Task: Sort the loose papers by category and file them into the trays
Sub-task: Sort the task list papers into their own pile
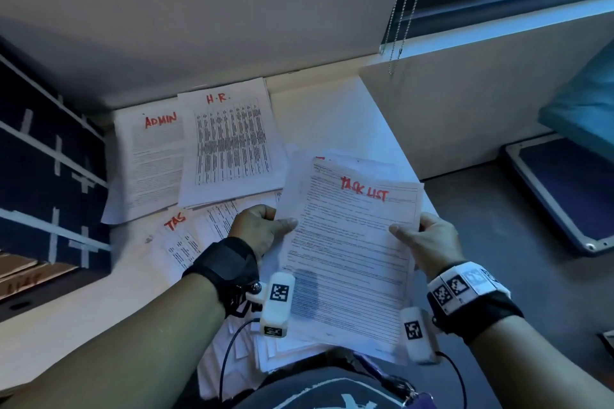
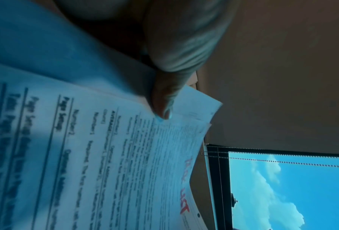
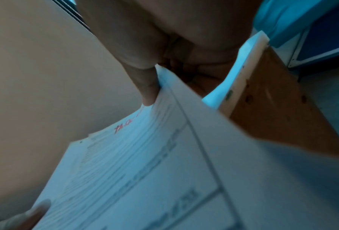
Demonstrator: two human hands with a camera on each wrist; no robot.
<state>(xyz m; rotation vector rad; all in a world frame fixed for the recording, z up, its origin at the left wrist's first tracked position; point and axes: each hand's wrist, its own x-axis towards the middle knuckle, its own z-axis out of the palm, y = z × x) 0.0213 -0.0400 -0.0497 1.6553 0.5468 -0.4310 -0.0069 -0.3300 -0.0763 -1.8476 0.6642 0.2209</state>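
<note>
A sheaf of printed sheets (image 1: pixel 349 242) sits right of centre in the head view, lifted above the desk, its top page headed "TASK LIST" in red. The left hand (image 1: pixel 262 229) pinches the sheaf's left edge, thumb on top and fingers curled beneath; in the left wrist view the thumb (image 2: pixel 164 96) presses on the front page. The right hand (image 1: pixel 428 242) grips the right edge the same way, thumb over the page. Up and left of the sheaf, two piles lie side by side on the white desk (image 1: pixel 332 116): one marked "H.R." (image 1: pixel 229 146) and, at its left, one marked "ADMIN" (image 1: pixel 149 159), partly under it. Just below them, beside the left hand, lies a sheet starting "TAS" (image 1: pixel 186 236). More loose papers (image 1: pixel 239 355) spread along the bottom centre. Dark trays (image 1: pixel 46 169) with white tape stand at the far left edge.
</note>
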